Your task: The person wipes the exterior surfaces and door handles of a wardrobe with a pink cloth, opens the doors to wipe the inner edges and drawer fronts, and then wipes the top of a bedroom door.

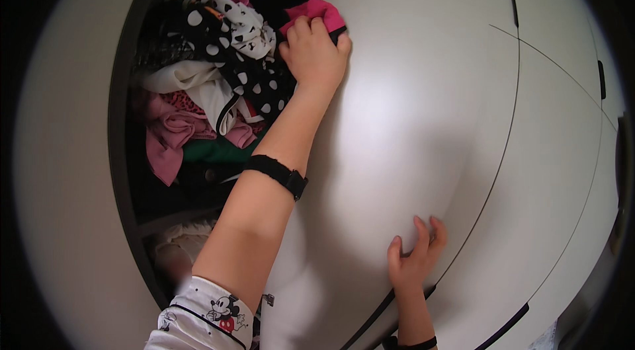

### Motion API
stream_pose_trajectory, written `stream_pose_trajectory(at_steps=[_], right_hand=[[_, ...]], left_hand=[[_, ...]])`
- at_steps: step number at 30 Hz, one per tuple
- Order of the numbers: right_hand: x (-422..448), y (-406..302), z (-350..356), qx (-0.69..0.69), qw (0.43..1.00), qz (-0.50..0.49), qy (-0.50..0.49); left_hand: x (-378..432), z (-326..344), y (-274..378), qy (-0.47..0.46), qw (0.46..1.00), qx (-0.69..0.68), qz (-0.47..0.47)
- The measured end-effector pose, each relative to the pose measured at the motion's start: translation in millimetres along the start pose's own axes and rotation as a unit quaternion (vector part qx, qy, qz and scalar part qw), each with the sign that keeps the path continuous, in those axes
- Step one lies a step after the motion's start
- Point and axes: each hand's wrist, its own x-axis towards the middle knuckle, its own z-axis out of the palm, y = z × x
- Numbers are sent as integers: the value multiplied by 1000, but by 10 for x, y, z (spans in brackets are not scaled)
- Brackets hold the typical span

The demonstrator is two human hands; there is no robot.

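My left hand [317,55], its wrist wearing a black strap, grips a bright pink cloth with a black edge [317,9]. It is at the upper part of an open wardrobe compartment, beside the edge of a white door panel [397,102]. Left of that hand lies a heap of clothes: a black garment with white dots [253,80], a white printed cloth [243,23], a plain white garment [193,82] and a dusty pink one [171,132]. Against the door's lower part, my right hand [416,261] has its fingers spread and holds nothing; whether they touch the panel is unclear.
A dark frame [119,151] edges the compartment on the left. Below a shelf board [173,221] lies a pale fabric item [186,241]. More white cabinet fronts [550,161] with black handles [514,8] extend to the right. A small metal fitting [269,299] sits on the door's near edge.
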Motion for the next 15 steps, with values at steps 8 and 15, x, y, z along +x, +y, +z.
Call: stream_pose_trajectory(at_steps=[8,15], right_hand=[[-50,-12,17,51,997,30,56],[-123,31,11,224,961,155,43]], left_hand=[[255,-93,-97,-125,989,68,29],[132,-203,-197,-162,982,-92,8]])
